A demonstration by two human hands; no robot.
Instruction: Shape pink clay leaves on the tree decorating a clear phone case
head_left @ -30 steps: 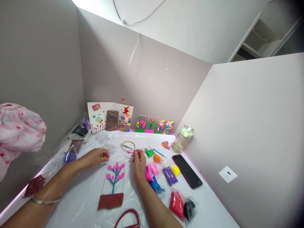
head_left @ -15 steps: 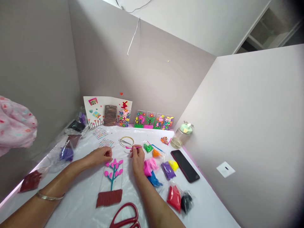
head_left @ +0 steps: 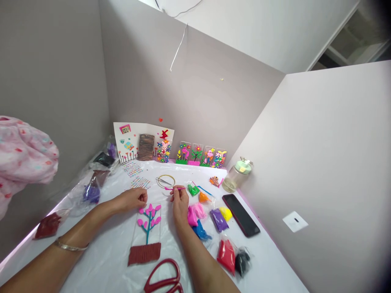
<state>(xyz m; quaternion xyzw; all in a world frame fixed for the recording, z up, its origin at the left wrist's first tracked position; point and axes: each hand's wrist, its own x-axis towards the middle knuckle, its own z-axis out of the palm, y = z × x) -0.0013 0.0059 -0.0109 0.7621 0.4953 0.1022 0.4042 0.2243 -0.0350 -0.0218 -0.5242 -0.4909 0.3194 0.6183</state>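
My right hand (head_left: 181, 203) pinches a slim pink clay modelling tool (head_left: 170, 188), which points left above the white table. My left hand (head_left: 136, 198) is closed with curled fingers at the top left corner of a clear case (head_left: 155, 236); whatever its fingertips hold is hidden. Lying flat between my arms, the case carries a clay plant with pink petals (head_left: 152, 212), a teal stem (head_left: 148, 235) and a ridged brown clay base (head_left: 144, 253). Just beyond my hands, tweezers (head_left: 163, 181) lie across a gold bangle (head_left: 174, 182).
Red-handled scissors (head_left: 165, 280) lie at the front edge. To the right are bagged clays, purple (head_left: 218, 219) and red (head_left: 226, 256) among them, a phone (head_left: 241, 215) and a bottle (head_left: 235, 177). Decorated cases (head_left: 197, 154) lean on the wall; gem stickers (head_left: 140, 182) lie back left.
The whole view has shifted slightly, so everything sits a little farther right. Both hands keep nearly the same pose, and the pink tool stays in my right hand.
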